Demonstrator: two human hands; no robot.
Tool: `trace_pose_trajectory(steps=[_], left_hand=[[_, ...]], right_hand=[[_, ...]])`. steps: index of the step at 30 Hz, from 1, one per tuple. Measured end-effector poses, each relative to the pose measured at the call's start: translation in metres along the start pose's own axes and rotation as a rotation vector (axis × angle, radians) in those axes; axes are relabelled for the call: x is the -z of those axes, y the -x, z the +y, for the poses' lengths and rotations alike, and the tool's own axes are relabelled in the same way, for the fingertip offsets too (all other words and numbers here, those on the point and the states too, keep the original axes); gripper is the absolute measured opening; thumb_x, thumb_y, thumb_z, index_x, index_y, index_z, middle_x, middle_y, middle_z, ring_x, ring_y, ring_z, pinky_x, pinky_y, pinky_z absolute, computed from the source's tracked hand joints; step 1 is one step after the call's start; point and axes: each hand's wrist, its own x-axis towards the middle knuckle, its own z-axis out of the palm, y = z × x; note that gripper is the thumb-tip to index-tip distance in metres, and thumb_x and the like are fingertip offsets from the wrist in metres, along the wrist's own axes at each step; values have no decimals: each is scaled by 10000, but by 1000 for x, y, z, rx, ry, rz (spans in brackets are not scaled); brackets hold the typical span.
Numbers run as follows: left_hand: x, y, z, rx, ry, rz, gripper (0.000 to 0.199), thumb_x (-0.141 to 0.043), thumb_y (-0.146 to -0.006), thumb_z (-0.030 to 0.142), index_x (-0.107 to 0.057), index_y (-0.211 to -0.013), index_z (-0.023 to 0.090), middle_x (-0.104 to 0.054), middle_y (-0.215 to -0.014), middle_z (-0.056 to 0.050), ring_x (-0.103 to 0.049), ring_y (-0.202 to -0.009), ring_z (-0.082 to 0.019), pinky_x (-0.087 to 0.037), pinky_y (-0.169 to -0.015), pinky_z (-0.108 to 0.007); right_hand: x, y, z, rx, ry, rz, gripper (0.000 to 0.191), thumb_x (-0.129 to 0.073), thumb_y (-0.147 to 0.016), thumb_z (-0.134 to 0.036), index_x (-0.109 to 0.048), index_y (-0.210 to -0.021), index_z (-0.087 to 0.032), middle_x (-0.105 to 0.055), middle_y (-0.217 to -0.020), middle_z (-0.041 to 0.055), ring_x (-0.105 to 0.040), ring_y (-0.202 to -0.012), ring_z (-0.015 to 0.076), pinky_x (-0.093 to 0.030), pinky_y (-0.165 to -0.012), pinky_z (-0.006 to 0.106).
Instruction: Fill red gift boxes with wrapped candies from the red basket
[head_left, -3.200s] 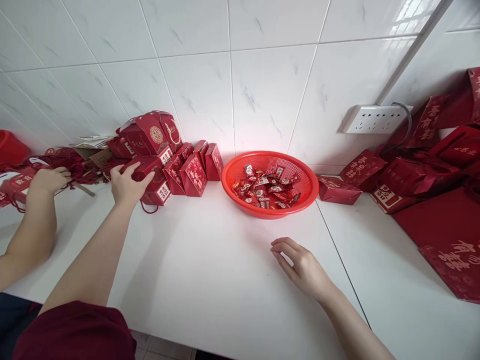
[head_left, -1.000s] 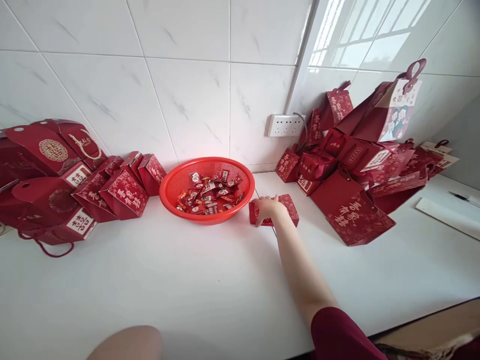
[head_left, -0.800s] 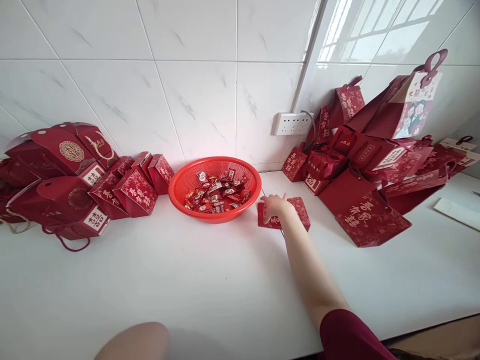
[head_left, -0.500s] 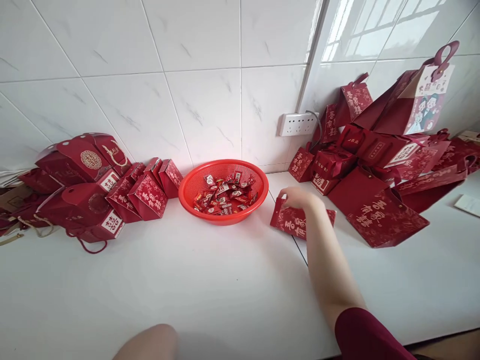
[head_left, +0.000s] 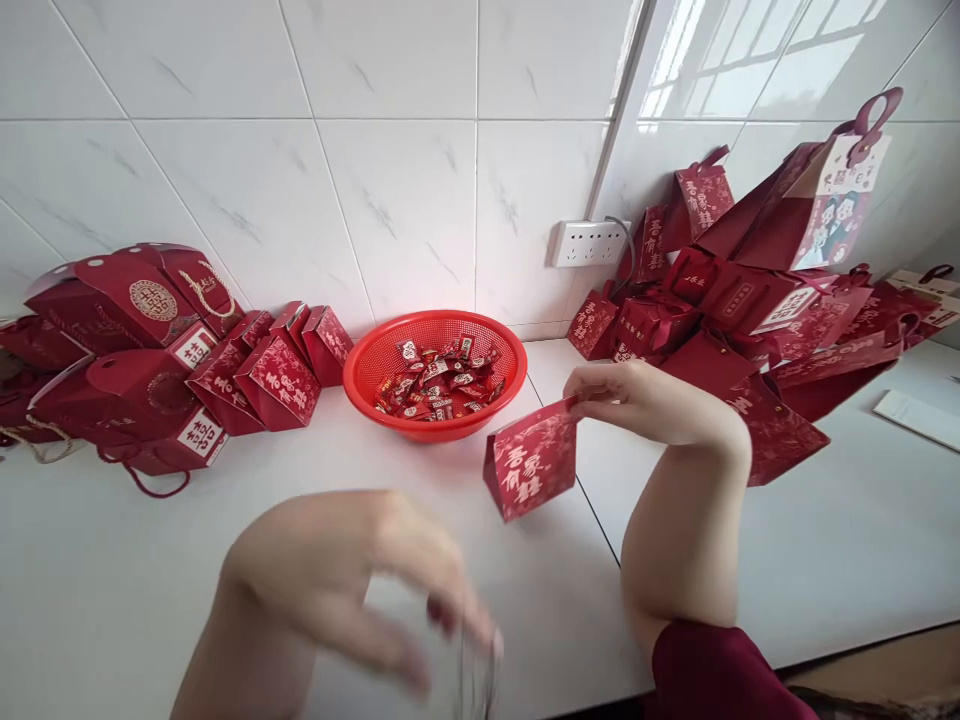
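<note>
A small red gift box point(head_left: 531, 462) with white lettering hangs tilted over the white surface. My right hand point(head_left: 607, 390) has its fingers closed on the top right corner of the box. Nearer to me, in the lower middle, my left hand point(head_left: 360, 570) is smeared by motion, its thumb and fingers apart. Thin dark strands and a small dark red spot show by its fingertips; I cannot make out what they are. Behind the hands stands a red plastic basket point(head_left: 435, 430) with several wrapped sweets point(head_left: 442, 380) inside.
Red gift boxes point(head_left: 120, 390) with rope handles and smaller lettered boxes point(head_left: 279, 382) crowd the left. On the right, more red bags and boxes point(head_left: 772, 300) are piled against the tiled wall point(head_left: 405, 200), beside a socket strip point(head_left: 590, 244). A dark seam point(head_left: 600, 520) crosses the surface.
The red box was lying on the surface under my right hand; now it is lifted, turned and brought left towards me. My left hand has come into view from below.
</note>
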Motion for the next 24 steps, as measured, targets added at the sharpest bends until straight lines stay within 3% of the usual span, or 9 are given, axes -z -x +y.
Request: trace_pose_trajectory(steps=[3,5,8,11,16,19,21,24], left_hand=[[22,-8,-10,233,-214,507,243,-537,-948,135,-697,-1107,224,-712,-1037,-57,-668,-940,-158,-515,-868,-248],[23,-9,-15,301,-353,674,313,-472,-944,69,-704,-1080,228,-670,-1098,-47,-637,-992,-151,-492,-888,-253],[16,-11,-22,280,-415,578,397,-437,-931,30,-716,-1098,258,-625,-1180,-30,-608,-1057,-145,-471,-933,-253],[11,-15,-26,277,-437,476,316,-501,-935,87,-710,-1097,260,-614,-1209,-16,-596,-1083,-147,-458,-950,-248],[7,-22,-28,470,-528,392,261,-615,-898,215,-663,-1145,285,-637,-1125,7,-619,-937,-158,-467,-808,-268],[4,-26,-29,525,-537,384,267,-615,-881,211,-634,-1141,269,-655,-1050,4,-618,-867,-166,-436,-692,-262],[1,-28,-29,565,-536,397,194,-588,-891,200,-638,-1071,250,-664,-963,12,-602,-775,-150,-387,-612,-256],[-2,-26,-24,639,-566,400,135,-531,-917,194,-655,-868,218,-622,-736,28,-531,-619,-126,-304,-547,-269]], right_hand=[[-11,-13,-13,207,-113,-94,118,-534,-919,-191,-643,-951,-217,-714,-933,13,-666,-862,162,-493,-786,272],[-21,-24,-22,338,-166,-183,167,-518,-905,-122,-658,-940,-205,-716,-976,24,-661,-915,157,-491,-840,277],[-38,-41,-31,476,-234,-275,227,-486,-890,-48,-660,-850,-189,-703,-988,33,-639,-950,151,-479,-871,279],[-53,-52,-35,521,-247,-244,261,-459,-897,-22,-656,-829,-179,-684,-891,14,-618,-847,132,-471,-815,263],[-56,-49,-39,416,-244,-230,235,-423,-1000,-172,-658,-988,-177,-684,-936,19,-616,-836,135,-472,-805,270],[-55,-39,-44,339,-246,-284,237,-577,-955,-327,-619,-1144,-190,-696,-1046,43,-643,-932,171,-495,-821,283],[-56,-34,-47,308,-231,-321,385,-645,-899,-292,-557,-1266,-214,-693,-1107,48,-654,-935,177,-505,-761,267],[-60,-33,-47,271,-122,-298,455,-531,-932,-185,-477,-1380,-239,-700,-1043,38,-635,-795,155,-470,-661,255]])
